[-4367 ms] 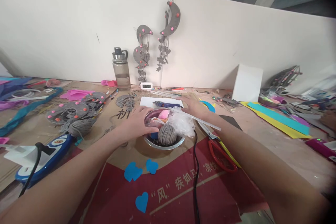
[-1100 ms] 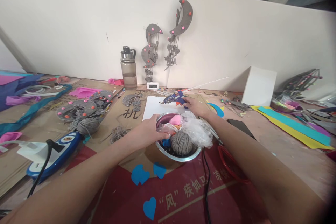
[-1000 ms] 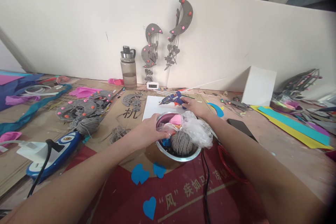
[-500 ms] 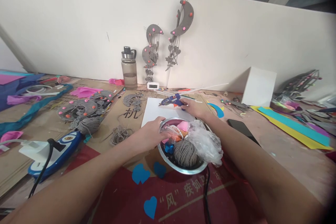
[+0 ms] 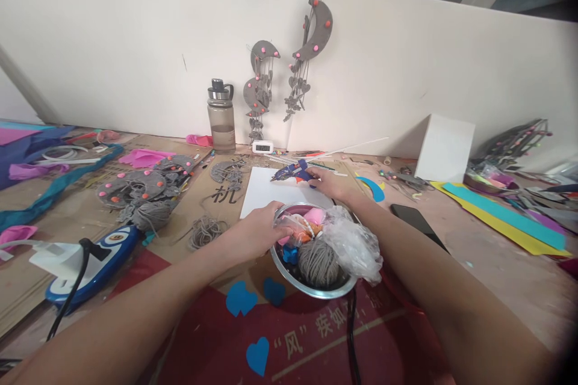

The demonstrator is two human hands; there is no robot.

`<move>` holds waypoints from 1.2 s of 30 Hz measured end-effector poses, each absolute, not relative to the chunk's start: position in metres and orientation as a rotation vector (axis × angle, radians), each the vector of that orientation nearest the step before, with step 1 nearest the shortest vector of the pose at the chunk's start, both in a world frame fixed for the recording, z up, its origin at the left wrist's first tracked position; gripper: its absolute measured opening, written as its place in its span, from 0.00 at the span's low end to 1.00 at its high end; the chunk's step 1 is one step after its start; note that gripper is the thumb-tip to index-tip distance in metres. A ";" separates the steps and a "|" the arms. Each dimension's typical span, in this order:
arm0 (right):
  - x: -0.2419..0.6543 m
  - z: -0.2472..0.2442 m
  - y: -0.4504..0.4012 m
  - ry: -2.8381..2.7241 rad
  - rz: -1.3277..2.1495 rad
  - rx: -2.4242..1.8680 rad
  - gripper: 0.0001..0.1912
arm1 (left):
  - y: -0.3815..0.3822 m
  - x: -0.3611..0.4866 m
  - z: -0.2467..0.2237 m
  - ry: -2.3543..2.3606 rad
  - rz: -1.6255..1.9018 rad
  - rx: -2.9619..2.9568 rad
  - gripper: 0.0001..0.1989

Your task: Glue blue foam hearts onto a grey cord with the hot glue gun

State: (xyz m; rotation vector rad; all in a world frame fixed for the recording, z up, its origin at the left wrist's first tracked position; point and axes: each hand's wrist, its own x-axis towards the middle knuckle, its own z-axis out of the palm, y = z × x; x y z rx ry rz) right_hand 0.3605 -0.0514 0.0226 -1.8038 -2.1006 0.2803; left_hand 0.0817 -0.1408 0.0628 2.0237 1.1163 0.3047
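My left hand (image 5: 262,230) grips the left rim of a metal bowl (image 5: 323,295), its thumb over the edge. Inside the bowl lie a ball of grey yarn (image 5: 318,263), a blue piece (image 5: 289,254), pink and orange items and a crumpled clear plastic bag (image 5: 354,243) that hangs over the right rim. Beyond the bowl, my right hand (image 5: 329,183) is closed on the blue glue gun (image 5: 291,172), whose nozzle points left above a white sheet (image 5: 259,189). A black cord runs down from beneath the bowl.
Blue paper cutouts (image 5: 257,356) lie on the red board in front. At left are a blue power strip (image 5: 102,271) and grey felt moons (image 5: 130,188). A bottle (image 5: 221,123) stands by the wall; a phone (image 5: 418,224) and coloured strips (image 5: 506,216) lie at right.
The black cord below the bowl has shifted slightly left. Both hands keep nearly the same places, and the view has moved very slightly.
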 end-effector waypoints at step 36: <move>0.352 0.020 -0.056 -1.951 0.286 -1.773 0.21 | -0.139 0.084 0.069 1.065 0.264 2.028 0.20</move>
